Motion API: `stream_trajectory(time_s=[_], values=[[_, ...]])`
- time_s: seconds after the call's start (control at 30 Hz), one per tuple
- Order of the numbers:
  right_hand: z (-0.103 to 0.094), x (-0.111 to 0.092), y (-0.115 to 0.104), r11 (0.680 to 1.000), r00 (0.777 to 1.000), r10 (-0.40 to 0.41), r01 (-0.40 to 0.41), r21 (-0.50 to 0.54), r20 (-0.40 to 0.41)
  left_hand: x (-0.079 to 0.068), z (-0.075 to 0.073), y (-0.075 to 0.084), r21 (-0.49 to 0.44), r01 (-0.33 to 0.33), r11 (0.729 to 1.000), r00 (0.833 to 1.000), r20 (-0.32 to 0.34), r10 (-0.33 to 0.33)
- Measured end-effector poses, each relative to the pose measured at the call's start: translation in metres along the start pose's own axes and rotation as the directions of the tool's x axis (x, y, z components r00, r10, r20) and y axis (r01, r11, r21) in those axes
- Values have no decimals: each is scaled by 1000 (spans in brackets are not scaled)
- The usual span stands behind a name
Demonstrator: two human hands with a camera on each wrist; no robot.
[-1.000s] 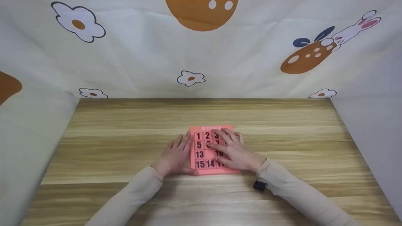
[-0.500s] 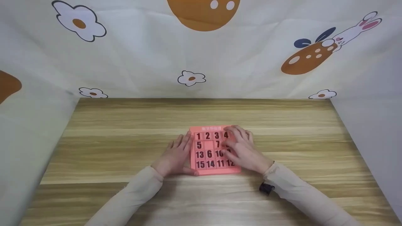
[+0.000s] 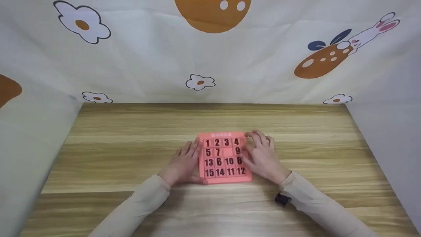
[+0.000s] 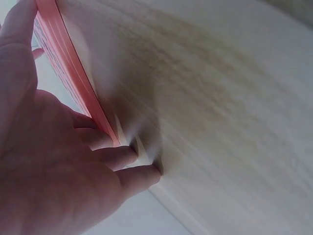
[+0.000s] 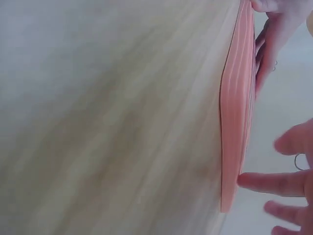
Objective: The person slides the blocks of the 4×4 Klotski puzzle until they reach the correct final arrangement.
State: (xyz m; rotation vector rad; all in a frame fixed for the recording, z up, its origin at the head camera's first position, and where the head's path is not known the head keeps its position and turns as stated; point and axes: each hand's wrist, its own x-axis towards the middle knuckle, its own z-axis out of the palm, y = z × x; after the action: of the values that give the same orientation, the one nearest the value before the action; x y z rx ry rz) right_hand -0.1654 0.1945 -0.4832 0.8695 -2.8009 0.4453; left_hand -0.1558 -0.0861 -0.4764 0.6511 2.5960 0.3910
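Observation:
A pink sliding number puzzle (image 3: 225,180) lies flat on the wooden table in the head view. Its top row reads 1, 2, 3, 4. In the second row, an open slot (image 3: 227,151) separates the 7 tile (image 3: 217,152) from the 9 tile (image 3: 237,151). My left hand (image 3: 181,166) rests along the puzzle's left side, fingers extended, thumb at the lower left corner. My right hand (image 3: 264,158) is over the right side with its fingers spread and bent a little. Its index fingertip is close to the 9; whether it touches is unclear.
The wooden table (image 3: 131,121) spreads around the puzzle. A patterned cloth wall (image 3: 148,65) stands behind it, with pale side walls left and right. A small dark object (image 3: 283,199) sits at the right wrist.
The 6 tile has slid down a row, then the 7 has shifted left into its slot. My right hand has drawn back to the right. The left hand holds its place.

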Motion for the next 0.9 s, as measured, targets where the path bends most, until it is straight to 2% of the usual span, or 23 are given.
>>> stream_trajectory(time_s=[0.17,0.43,0.67,0.73,0.9], values=[[-1,-3,2,982,984,-105,80,170,143,0,1,0,-1,4,1000,1000,5,-4],[-7,-9,19,927,967,-247,216,306,67,1,2,-1,18,-3,1000,1000,-8,3],[-8,-13,24,973,981,-166,146,177,104,1,1,0,46,-5,999,1000,-5,6],[-7,-13,21,971,974,-189,166,171,125,1,1,0,49,-6,999,1000,-6,6],[-5,-12,11,947,938,-296,262,187,183,1,1,1,53,-1,999,1000,-5,1]])
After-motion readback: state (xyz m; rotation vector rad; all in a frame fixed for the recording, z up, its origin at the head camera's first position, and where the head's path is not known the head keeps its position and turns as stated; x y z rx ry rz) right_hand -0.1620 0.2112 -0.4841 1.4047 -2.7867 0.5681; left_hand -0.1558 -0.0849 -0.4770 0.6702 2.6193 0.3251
